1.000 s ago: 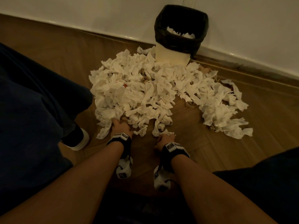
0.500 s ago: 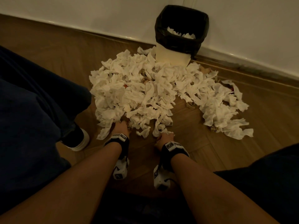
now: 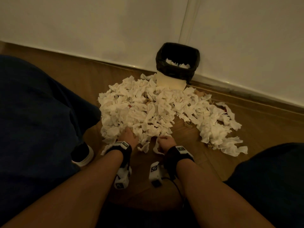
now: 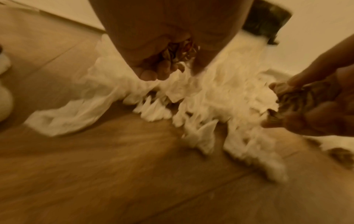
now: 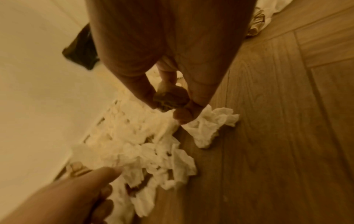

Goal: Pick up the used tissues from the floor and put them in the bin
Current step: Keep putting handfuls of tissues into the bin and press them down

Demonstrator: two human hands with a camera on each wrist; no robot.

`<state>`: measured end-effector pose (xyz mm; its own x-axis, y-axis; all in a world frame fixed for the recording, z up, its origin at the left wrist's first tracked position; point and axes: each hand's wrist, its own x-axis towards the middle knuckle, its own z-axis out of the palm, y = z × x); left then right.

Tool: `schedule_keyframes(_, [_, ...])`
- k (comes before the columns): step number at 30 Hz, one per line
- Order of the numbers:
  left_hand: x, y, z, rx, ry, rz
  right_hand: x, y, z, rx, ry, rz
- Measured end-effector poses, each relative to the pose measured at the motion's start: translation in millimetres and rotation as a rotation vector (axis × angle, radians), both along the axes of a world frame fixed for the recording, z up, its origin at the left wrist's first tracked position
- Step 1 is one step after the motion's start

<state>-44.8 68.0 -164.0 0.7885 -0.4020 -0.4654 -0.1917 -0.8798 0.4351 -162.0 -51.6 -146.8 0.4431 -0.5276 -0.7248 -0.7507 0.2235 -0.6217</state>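
Note:
A big heap of crumpled white tissues (image 3: pixel 148 109) lies on the wooden floor in front of the bin (image 3: pixel 169 81), a white bin with a black liner and a few tissues (image 3: pixel 177 64) inside. My left hand (image 3: pixel 129 134) is at the heap's near edge. In the left wrist view its fingers (image 4: pixel 162 69) curl round a brownish crumpled wad (image 4: pixel 180 51). My right hand (image 3: pixel 162 142) is just to its right. There it (image 5: pixel 172 104) pinches a dark crumpled wad (image 5: pixel 168 98), with a white tissue (image 5: pixel 210 122) caught under the fingertips.
The bin stands against a white wall (image 3: pixel 98 30) with a wooden skirting (image 3: pixel 246 99). My knees in dark trousers (image 3: pixel 41 112) flank the heap, with a black and white shoe (image 3: pixel 82 153) at the left. Brown scraps (image 3: pixel 187 125) lie among the tissues. Bare floor (image 3: pixel 189 145) lies between the heap's two arms.
The head view has tilted up, so the bin and heap sit lower in frame. The left hand has pushed a little further into the heap's edge; the right hand stays beside it.

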Motion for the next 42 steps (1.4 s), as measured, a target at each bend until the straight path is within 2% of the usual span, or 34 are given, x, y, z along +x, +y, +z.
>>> schedule_keyframes(5, [-3, -12, 38, -0.097, -0.079, -0.061, 7, -8, 33, 0.16, -0.217, -0.228])
schedule_keyframes(8, [-3, -15, 59, -0.213, -0.102, -0.008, 12, -8, 58, 0.172, -0.297, -0.321])
schedule_keyframes(13, [-2, -16, 75, -0.446, 0.076, 0.156, 18, -11, 96, 0.241, -0.414, -0.393])
schedule_keyframes(19, [2, -23, 96, -0.481, 0.11, 0.124, 23, -16, 133, 0.261, -0.474, -0.461])
schedule_keyframes(24, [0, -32, 114, -0.485, 0.05, 0.094, 27, -13, 154, 0.204, -0.538, -0.432])
schedule_keyframes(27, [5, -43, 128, -0.475, 0.1, 0.139, 30, -15, 171, 0.188, -0.578, -0.426])
schedule_keyframes(30, [8, -53, 148, -0.429, 0.045, 0.115, 30, -28, 188, 0.161, -0.618, -0.431])
schedule_keyframes(35, [22, -72, 191, -0.423, -0.085, -0.024, 38, -53, 215, -0.024, -0.702, -0.25])
schedule_keyframes(39, [41, -89, 223, -0.598, -0.072, -0.077, 41, -78, 239, -0.16, -0.802, -0.138])
schedule_keyframes(42, [52, -99, 238, -0.744, -0.056, -0.122, 42, -106, 250, -0.316, -0.806, -0.096])
